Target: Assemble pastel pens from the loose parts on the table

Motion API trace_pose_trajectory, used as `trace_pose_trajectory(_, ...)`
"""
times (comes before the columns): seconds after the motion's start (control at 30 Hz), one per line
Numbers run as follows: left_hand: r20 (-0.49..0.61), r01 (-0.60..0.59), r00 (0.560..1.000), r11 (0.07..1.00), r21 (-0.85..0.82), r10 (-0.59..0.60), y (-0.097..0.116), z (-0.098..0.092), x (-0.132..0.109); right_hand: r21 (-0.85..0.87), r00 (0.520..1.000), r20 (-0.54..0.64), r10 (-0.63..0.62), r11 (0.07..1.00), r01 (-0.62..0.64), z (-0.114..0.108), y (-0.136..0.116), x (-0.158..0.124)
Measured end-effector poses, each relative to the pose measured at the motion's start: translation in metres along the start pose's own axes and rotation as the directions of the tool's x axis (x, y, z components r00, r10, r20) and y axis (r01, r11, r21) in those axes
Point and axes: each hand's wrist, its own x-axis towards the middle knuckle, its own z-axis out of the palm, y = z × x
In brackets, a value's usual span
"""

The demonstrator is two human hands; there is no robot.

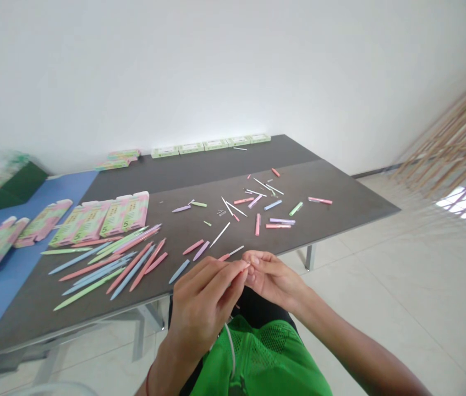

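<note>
My left hand [210,297] and my right hand [272,278] meet fingertip to fingertip at the table's front edge. Both are closed in a pinch, and whatever is between the fingers is too small or hidden to name. Just beyond my fingertips lies a red pen part with a white refill [233,253]. A blue pen barrel piece [179,271] rests left of my left hand, with a purple barrel piece [201,251] and a pink barrel piece [193,246] behind it. Further back are loose refills [219,235] and short coloured barrel pieces with clips [280,226].
Whole pens in several colours [109,269] are heaped at the left. Behind them lie flat pen boxes [104,218]. A row of boxes [216,144] lines the table's back edge by the wall. A dark green bin [22,184] stands far left on a blue surface [73,190].
</note>
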Motion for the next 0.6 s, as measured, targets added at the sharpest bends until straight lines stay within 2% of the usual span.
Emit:
trace_pose_trajectory(0.13, -0.002, -0.052, 0.999, 0.998, 0.025, 0.052, -0.002, 0.001, -0.002, 0.008, 0.999, -0.021, -0.027, 1.0, 0.027, 0.0, 0.0, 0.0)
trace_pose_trajectory(0.27, -0.045, 0.051, 0.998, 0.997, -0.061, -0.053, -0.005, 0.004, -0.005, -0.007, 0.999, 0.006, -0.038, 0.999, 0.038, -0.002, 0.001, 0.0)
trace_pose_trajectory(0.33, -0.025, 0.092, 0.995, 0.991, -0.093, -0.094, -0.006, 0.006, -0.006, 0.001, 1.0, 0.0, -0.027, 1.0, 0.027, -0.003, 0.001, 0.0)
trace_pose_trajectory(0.4, 0.007, 0.11, 0.994, 0.988, -0.11, -0.11, -0.007, 0.007, -0.007, 0.011, 1.0, -0.014, -0.014, 1.0, 0.014, -0.004, 0.001, 0.001)
trace_pose_trajectory(0.6, -0.065, 0.149, 0.985, 0.981, -0.123, -0.158, -0.006, 0.006, -0.011, 0.018, 0.999, -0.031, 0.008, 1.0, -0.007, -0.004, 0.001, 0.002)
